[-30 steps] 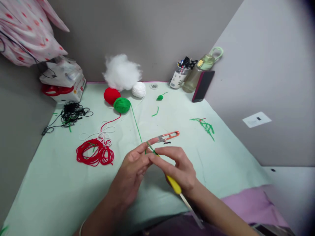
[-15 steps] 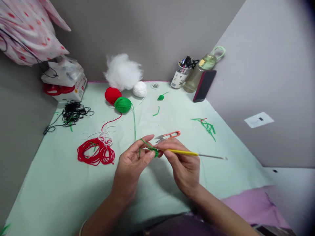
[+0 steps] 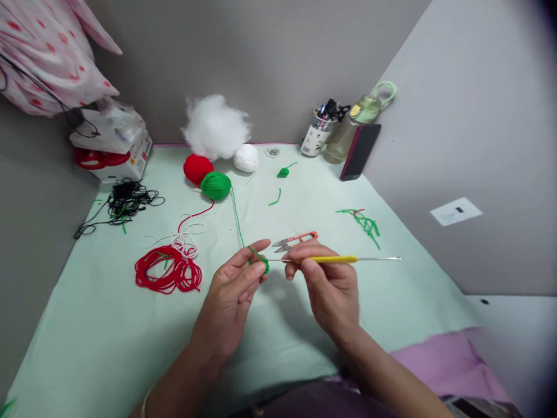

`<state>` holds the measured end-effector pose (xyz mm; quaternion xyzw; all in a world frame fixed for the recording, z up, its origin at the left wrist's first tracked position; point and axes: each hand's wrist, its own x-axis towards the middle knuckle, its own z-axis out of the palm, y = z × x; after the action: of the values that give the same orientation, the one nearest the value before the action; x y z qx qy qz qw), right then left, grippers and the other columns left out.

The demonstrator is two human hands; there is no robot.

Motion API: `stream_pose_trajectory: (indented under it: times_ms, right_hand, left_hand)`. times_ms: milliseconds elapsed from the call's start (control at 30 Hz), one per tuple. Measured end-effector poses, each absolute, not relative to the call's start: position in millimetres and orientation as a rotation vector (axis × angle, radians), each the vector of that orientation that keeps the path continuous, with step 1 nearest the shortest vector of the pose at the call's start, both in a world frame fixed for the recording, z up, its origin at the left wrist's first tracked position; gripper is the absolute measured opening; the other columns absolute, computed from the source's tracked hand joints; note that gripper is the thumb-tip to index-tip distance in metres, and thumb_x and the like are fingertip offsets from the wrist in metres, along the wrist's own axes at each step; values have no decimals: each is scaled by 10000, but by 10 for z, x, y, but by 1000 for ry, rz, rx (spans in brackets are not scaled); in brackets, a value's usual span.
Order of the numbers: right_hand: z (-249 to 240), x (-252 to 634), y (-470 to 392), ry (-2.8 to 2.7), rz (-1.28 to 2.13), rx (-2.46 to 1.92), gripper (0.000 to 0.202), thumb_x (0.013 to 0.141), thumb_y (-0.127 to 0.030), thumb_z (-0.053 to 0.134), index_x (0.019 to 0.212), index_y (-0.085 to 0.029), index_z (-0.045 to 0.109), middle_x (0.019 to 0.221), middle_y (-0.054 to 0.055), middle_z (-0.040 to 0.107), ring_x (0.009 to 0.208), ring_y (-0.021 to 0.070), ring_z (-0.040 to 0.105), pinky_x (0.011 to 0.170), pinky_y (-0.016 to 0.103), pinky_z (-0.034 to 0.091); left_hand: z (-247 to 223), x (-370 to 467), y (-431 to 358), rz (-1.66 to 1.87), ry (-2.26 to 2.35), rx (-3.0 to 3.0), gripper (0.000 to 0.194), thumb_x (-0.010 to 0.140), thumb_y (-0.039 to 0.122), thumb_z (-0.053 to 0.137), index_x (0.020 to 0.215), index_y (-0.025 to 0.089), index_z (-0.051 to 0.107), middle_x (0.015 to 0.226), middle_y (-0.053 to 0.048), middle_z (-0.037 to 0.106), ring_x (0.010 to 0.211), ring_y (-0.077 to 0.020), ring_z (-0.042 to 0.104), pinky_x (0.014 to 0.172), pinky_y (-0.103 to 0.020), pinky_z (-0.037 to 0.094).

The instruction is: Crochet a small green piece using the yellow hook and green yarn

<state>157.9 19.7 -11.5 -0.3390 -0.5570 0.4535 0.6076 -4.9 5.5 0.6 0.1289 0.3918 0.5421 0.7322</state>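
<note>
My left hand pinches a small green crochet piece between thumb and fingers, and green yarn passes over its raised index finger. That strand runs back to the green yarn ball. In my right hand is a crochet hook with a yellow grip and metal ends, held like a pencil. Its left tip meets the green piece; whether it sits inside a loop is too small to tell. Just beyond my right fingers lie orange-handled thread snips, partly hidden by that hand.
Red and white yarn balls stand at the back beside white stuffing. Loose red yarn and black yarn lie left. Green scraps lie right. A pen cup, bottle and phone stand back right.
My right hand has drawn slightly right, away from my left hand, and the hook has turned nearly level. More of its left shaft shows. The green piece has shifted a little left.
</note>
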Motion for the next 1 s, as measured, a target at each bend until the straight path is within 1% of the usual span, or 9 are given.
stream_pose_trajectory:
  times_ms: [200, 400, 433, 500, 600, 700, 867, 933, 1000]
  right_hand:
    - [-139, 1579, 163, -1339, 974, -817, 171, 1031, -258, 658, 1081, -286, 819, 914, 31, 763, 804, 177, 686, 801, 365, 547]
    - [-82, 1653, 225, -1105, 1227, -828, 142, 983, -338, 730, 965, -249, 840, 885, 32, 763, 667, 129, 672, 672, 295, 566]
    - [-66, 1654, 235, -1075, 1288, -818, 142, 967, -350, 749, 947, -244, 841, 873, 31, 757, 655, 126, 669, 655, 288, 566]
    - [-45, 1645, 244, -1048, 1415, -777, 138, 942, -373, 778, 963, -252, 842, 866, 28, 754, 652, 125, 671, 635, 278, 567]
    - [-52, 1615, 234, -1139, 1462, -747, 138, 950, -361, 773, 1040, -281, 839, 869, 22, 741, 698, 129, 674, 670, 279, 571]
    - [-86, 1596, 218, -1296, 1296, -778, 145, 991, -318, 721, 1065, -280, 840, 951, 43, 727, 777, 142, 668, 731, 303, 572]
    - [-122, 1595, 215, -1308, 1269, -766, 190, 1038, -319, 650, 1120, -308, 820, 992, 44, 733, 776, 147, 677, 731, 320, 573]
    - [-126, 1596, 216, -1290, 1262, -774, 182, 1039, -324, 650, 1106, -310, 818, 959, 30, 740, 761, 140, 677, 727, 310, 565]
    - [-127, 1596, 215, -1280, 1226, -801, 173, 1038, -325, 653, 1085, -303, 818, 935, 23, 745, 759, 138, 677, 723, 304, 559]
  left_hand:
    - [49, -46, 57, 1177, 852, 272, 350, 798, 176, 855, 1146, 200, 837, 635, 98, 534, 455, 4, 284, 810, -198, 556]
    - [61, -75, 82, 1143, 819, 245, 305, 739, 170, 873, 1043, 161, 863, 633, 91, 536, 446, 12, 181, 774, -213, 551]
    - [52, -73, 81, 1147, 829, 258, 290, 741, 183, 875, 1030, 169, 865, 649, 82, 559, 448, 9, 205, 773, -214, 545]
    - [23, -62, 71, 1158, 869, 317, 269, 747, 215, 878, 1014, 193, 865, 713, 51, 622, 488, -12, 344, 772, -212, 526]
    - [-31, -37, 38, 1167, 944, 459, 269, 763, 248, 871, 1031, 231, 855, 805, 8, 684, 735, -104, 588, 816, -223, 494]
    - [-61, -20, 15, 1174, 1001, 547, 269, 797, 257, 849, 1066, 262, 844, 848, 1, 705, 845, -139, 605, 856, -238, 472]
    - [-34, -8, 35, 1180, 1007, 544, 252, 787, 282, 853, 1038, 257, 843, 856, -3, 704, 843, -144, 596, 848, -244, 471]
    - [-23, -10, 46, 1175, 1010, 527, 224, 782, 284, 855, 1001, 242, 844, 767, 18, 663, 738, -113, 548, 796, -219, 465]
    - [-22, -15, 55, 1161, 996, 488, 181, 791, 287, 848, 961, 227, 841, 625, 60, 558, 595, -78, 431, 757, -202, 459]
